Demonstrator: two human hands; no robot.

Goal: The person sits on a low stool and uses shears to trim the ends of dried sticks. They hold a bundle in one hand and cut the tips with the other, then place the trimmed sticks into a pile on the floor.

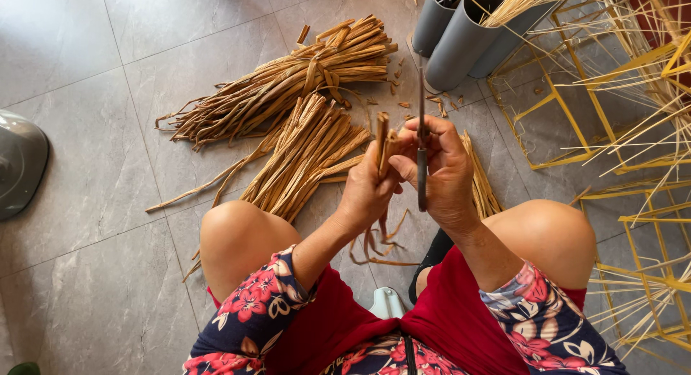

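My left hand [367,191] grips a short brown reed strip [382,141] held upright, its frayed ends hanging down between my knees. My right hand [445,170] is closed around a long thin knife [421,116], blade pointing up and away, right beside the strip. Two bundles of the same brown reed strips lie on the grey tiled floor ahead: a tied bundle [288,76] farther off and a looser bundle [306,155] just past my left hand. More strips [481,181] lie behind my right hand.
Grey plastic pipes [461,37] holding pale straw stand at the top centre. Yellow wire frames [633,152] with thin straw sticks crowd the right side. A grey rounded object [20,163] sits at the left edge. Small reed scraps [403,94] litter the floor.
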